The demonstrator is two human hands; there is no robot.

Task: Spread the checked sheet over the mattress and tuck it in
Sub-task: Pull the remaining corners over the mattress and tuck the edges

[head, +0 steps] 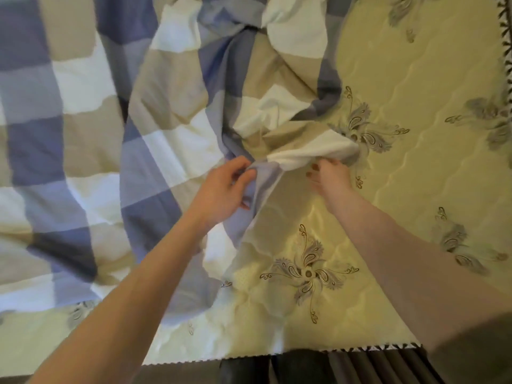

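left hand [224,187] pinches checked sheet [116,112] edge | right hand [331,174] grips bunched fold | sheet rumpled, mattress [415,176] half bare

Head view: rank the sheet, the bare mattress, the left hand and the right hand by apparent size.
1. Sheet: fills the most frame.
2. Mattress: its bare part is somewhat smaller.
3. Left hand and right hand: too alike to rank; both grip the sheet.
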